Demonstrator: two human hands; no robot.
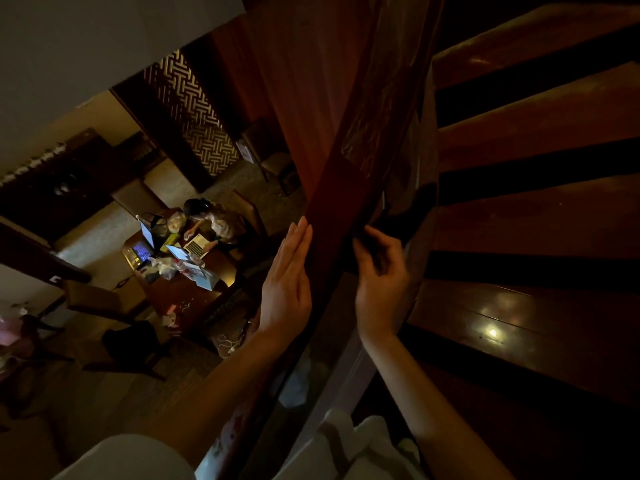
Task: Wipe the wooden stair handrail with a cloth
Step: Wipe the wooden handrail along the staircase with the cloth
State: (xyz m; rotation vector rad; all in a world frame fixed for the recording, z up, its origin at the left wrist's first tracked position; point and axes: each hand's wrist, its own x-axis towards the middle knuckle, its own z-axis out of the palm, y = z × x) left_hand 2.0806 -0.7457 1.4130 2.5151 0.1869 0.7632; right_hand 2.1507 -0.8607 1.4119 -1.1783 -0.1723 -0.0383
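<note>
- The rail [332, 216] runs diagonally between my hands; I'd wipe along its length.
- My left hand [287, 282] lies flat against its left side, fingers straight, a good brace.
- My right hand [381, 282] pinches the dark cloth [398, 220] at the rail's right edge; I'd spread it wider.

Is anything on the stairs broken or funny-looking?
Nothing looks broken. One odd thing: higher up, the handrail seems covered in crinkly, shiny wrap, while the part between the left hand and the right hand, which grips a dark cloth, is bare wood. It is too dark to be sure.
</note>
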